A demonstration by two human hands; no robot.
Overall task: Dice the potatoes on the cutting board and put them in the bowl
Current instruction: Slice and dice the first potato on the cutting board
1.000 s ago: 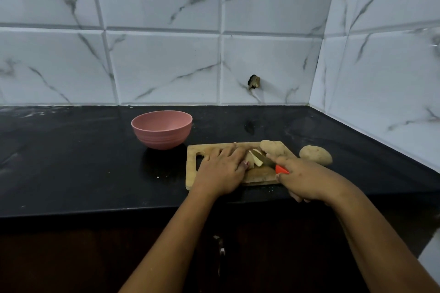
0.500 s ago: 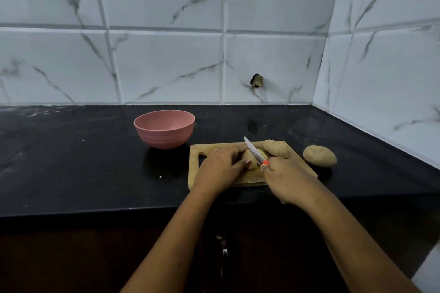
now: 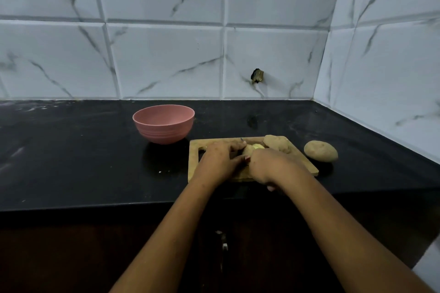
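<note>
Fingers of the left hand bend down over the cut potato, pinning it to the wooden cutting board. A pale cut face shows just past the fingertips. The right hand is pressed close beside the left thumb. Its fingers are curled under, I judge round the knife handle, though handle and blade are both hidden between the hands. The step in hand looks like a slicing stroke through the held piece. To do it well, keep the left fingertips tucked back from the blade's line, rest the flat cut face on the board so the piece cannot roll, and draw the knife straight down in even cuts. A whole potato lies on the board just beyond the right knuckles. Another sits on the black counter, off the board and well apart from the fingers. The pink bowl stands beyond the left fingers and to their left, and no pieces show in it. Half a second ago the blade was raised and plainly visible between the hands. Now it has dropped out of sight and the right hand has closed in on the left. Bowl and whole potatoes have stayed put.
</note>
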